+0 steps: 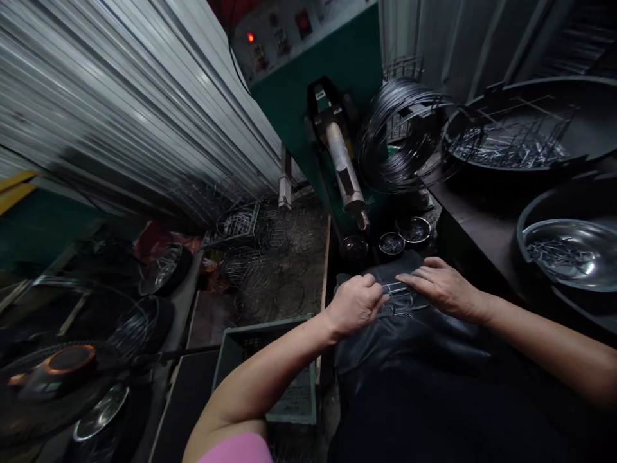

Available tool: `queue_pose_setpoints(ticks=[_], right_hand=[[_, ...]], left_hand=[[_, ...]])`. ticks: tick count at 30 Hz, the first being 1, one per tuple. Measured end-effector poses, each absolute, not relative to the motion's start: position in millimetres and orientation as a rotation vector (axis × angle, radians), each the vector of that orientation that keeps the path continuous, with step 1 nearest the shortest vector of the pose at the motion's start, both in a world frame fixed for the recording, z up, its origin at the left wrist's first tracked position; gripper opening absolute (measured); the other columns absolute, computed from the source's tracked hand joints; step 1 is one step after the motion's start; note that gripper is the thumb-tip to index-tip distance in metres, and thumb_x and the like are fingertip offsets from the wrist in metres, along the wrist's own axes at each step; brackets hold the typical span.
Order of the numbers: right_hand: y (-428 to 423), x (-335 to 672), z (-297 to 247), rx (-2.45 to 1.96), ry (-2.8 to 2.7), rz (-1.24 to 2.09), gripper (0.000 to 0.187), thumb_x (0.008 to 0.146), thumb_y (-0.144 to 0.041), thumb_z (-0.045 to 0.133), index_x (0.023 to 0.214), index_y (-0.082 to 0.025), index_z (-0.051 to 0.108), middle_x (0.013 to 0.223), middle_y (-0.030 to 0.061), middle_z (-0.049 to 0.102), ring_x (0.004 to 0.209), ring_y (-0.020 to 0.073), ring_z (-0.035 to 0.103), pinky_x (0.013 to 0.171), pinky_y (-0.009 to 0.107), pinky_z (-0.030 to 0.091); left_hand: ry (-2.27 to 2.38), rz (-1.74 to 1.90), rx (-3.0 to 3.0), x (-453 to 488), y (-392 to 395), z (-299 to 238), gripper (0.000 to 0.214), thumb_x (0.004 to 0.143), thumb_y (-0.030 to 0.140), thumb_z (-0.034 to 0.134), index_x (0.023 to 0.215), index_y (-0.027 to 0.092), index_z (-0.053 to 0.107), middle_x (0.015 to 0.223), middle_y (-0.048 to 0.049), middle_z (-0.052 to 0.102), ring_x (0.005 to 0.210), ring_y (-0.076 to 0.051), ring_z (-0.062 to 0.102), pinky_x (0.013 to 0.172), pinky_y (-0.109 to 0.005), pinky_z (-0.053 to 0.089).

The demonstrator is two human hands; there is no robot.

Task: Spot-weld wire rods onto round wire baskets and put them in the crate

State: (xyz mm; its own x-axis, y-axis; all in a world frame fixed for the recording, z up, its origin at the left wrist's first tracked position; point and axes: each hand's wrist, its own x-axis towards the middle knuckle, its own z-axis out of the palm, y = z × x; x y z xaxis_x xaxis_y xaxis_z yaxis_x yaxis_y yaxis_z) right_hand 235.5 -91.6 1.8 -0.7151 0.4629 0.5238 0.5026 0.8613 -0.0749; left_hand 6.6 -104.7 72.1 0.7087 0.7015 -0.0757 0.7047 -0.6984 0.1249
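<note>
A small piece of bent metal wire [398,302] lies over the dark apron [414,341] on my lap. My left hand [359,302] is closed at its left end, fingers curled on the wire. From the other side my right hand [441,286] pinches the wire's upper right part between thumb and fingers. The fingertips of the two hands are a short way apart, with straight wires showing between them. Ahead stands a green machine [289,116] with a thick metal arm [344,170] that points down toward my lap.
Small bowls of metal bits [392,243] sit below the machine arm. To the right are a wire coil [400,138], a large pan of wire pieces [515,145] and a steel bowl [573,254]. A green crate [289,411] and wire racks [241,267] are on the left.
</note>
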Motion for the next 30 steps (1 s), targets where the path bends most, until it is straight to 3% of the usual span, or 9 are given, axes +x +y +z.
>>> queue_pose_setpoints(ticks=[8,19,25,30], right_hand=[[-95.4,237.2,1.0,-0.697,-2.466,-0.119,0.042,0.089,-0.006,0.030,0.129,-0.014,0.043,0.072,0.0034,0.060,0.065,0.0163,0.053,0.076,0.034,0.037],[-93.7,235.1,5.2,-0.779,-2.454,-0.160,0.033,0.092,-0.008,0.030,0.115,-0.012,0.053,0.074,0.0037,0.061,0.075,0.0186,0.053,0.086,0.039,0.034],[-91.2,240.8,-0.5,-0.790,-2.521,-0.173,0.037,0.090,-0.006,0.033,0.122,-0.016,0.049,0.073,0.0014,0.059,0.078,0.0176,0.053,0.093,0.040,0.030],[-86.6,243.4,0.1,-0.783,-2.578,-0.221,0.042,0.089,-0.004,0.028,0.124,-0.017,0.047,0.069,-0.0005,0.054,0.073,0.0174,0.049,0.092,0.039,0.031]], left_hand=[[1.255,-0.136,2.843,11.5,-118.3,63.9,0.035,0.095,0.031,0.026,0.084,0.017,0.056,0.081,-0.0069,0.054,0.075,-0.017,0.049,0.066,-0.028,0.043],[1.096,-0.241,2.863,7.4,-98.3,75.0,0.033,0.094,0.035,0.032,0.082,0.017,0.056,0.078,-0.0040,0.052,0.072,-0.014,0.049,0.064,-0.024,0.041],[0.684,-0.434,3.047,8.7,-93.5,81.8,0.021,0.092,0.019,0.035,0.090,0.017,0.055,0.084,-0.0060,0.054,0.077,-0.016,0.050,0.066,-0.028,0.043],[0.645,-0.554,3.049,14.7,-92.8,89.9,0.019,0.090,0.015,0.036,0.094,0.015,0.055,0.087,-0.0072,0.056,0.077,-0.018,0.054,0.060,-0.028,0.045]])
